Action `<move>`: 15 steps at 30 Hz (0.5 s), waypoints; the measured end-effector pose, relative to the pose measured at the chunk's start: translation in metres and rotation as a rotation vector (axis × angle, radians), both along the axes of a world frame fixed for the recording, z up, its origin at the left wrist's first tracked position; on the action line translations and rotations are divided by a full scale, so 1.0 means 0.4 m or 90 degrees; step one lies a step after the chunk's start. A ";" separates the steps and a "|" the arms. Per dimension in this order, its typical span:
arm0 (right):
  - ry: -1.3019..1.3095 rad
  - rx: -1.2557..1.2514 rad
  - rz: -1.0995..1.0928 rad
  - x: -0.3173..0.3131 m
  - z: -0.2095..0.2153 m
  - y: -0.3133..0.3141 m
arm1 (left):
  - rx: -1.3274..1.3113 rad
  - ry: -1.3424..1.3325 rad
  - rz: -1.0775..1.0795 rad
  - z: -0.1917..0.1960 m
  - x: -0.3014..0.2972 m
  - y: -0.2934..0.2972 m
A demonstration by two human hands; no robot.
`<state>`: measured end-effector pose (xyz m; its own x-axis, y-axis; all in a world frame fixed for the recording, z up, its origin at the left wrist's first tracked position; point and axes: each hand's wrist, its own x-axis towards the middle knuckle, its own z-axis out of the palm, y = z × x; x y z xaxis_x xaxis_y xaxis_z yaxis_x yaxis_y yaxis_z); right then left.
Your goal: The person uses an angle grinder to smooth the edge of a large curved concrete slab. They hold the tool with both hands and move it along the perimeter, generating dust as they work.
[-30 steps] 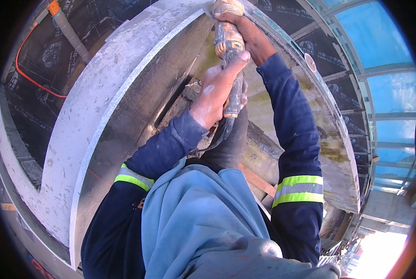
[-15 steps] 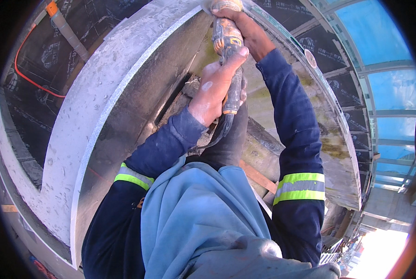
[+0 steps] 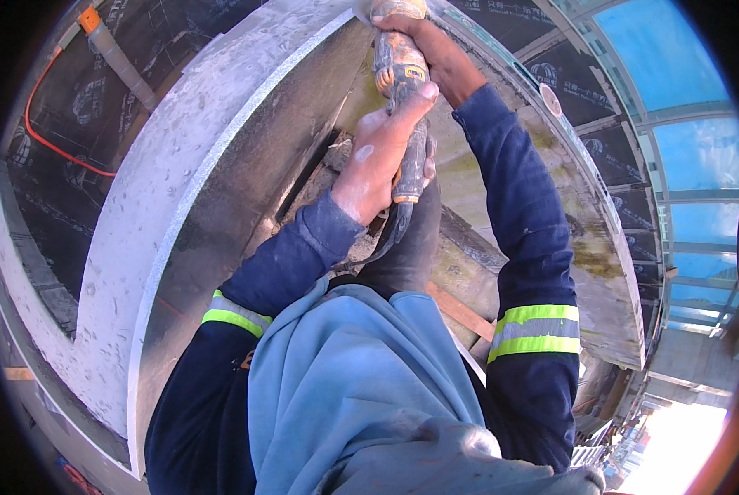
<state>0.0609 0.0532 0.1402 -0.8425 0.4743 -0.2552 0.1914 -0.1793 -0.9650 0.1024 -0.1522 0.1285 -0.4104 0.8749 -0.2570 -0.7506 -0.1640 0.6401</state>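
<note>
A dust-covered yellow and black angle grinder [image 3: 404,70] points away from me at the top of the view. My left hand [image 3: 377,161] is closed around its rear body, thumb lying along the casing; white dust marks the skin. Farther up, my right hand [image 3: 427,45] wraps the front part near the head. The grinder's head reaches the far end of a pale concrete rim [image 3: 245,107], and its disc can hardly be made out. From the rear end a black cord [image 3: 396,233] curves down toward my legs.
On the left, the concrete curves round a dark board surface with an orange hose [image 3: 56,147] and a grey pipe [image 3: 122,62]. A stained slab [image 3: 584,247] stands to my right. Timber [image 3: 462,312] lies below, beside my leg. Blue-paned framing [image 3: 695,157] rises at far right.
The grinder and both hands have shifted very slightly to the left. My grip on it looks the same.
</note>
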 end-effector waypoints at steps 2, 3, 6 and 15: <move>-0.009 0.012 -0.004 -0.005 0.004 -0.001 | 0.011 -0.002 0.001 -0.001 -0.011 0.007; -0.015 0.019 -0.008 -0.007 0.004 -0.005 | 0.011 -0.002 0.001 -0.001 -0.013 0.005; -0.016 0.013 -0.001 0.000 0.000 -0.008 | 0.003 -0.003 -0.001 0.000 -0.010 -0.003; -0.003 0.026 -0.001 -0.001 0.000 -0.012 | 0.003 0.008 -0.001 0.005 0.001 -0.011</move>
